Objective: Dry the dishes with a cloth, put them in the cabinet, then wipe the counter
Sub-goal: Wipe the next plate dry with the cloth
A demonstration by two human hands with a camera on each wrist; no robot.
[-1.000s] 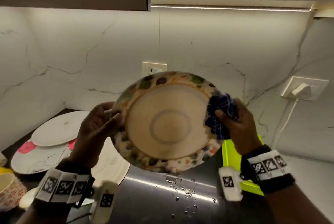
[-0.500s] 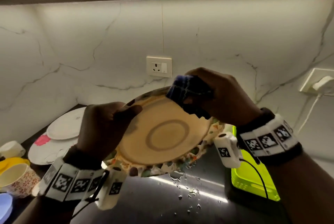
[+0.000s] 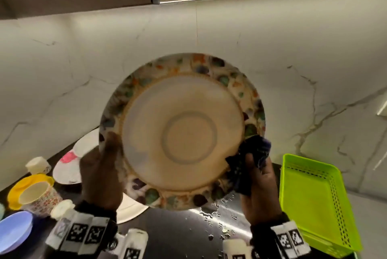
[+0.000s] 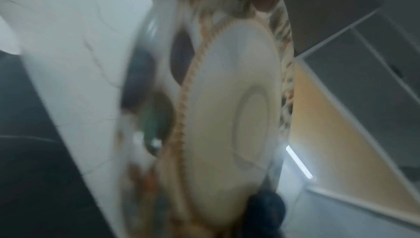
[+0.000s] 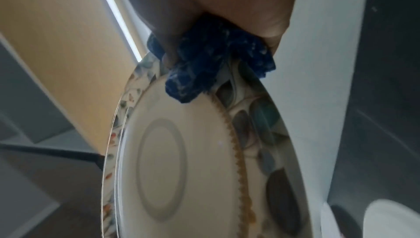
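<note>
My left hand (image 3: 100,173) grips the plate (image 3: 182,131) upright above the worktop (image 3: 178,231); my right hand (image 3: 258,183), fingers clamped on the cloth (image 3: 249,160), has slid from top rim to lower right; drying nearly done.

Tabletop: dark, glossy, wet at lower centre of the frame.

Dark tabletop (image 3: 176,231) carries water droplets (image 3: 211,214) at lower centre. Lime-green perforated basket (image 3: 314,202) stands at lower right. White plates (image 3: 69,166) lie stacked at centre left. Lower left: yellow bowl (image 3: 21,185), patterned cup (image 3: 39,196), pale blue bowl (image 3: 14,231), small white cup (image 3: 38,164).
</note>
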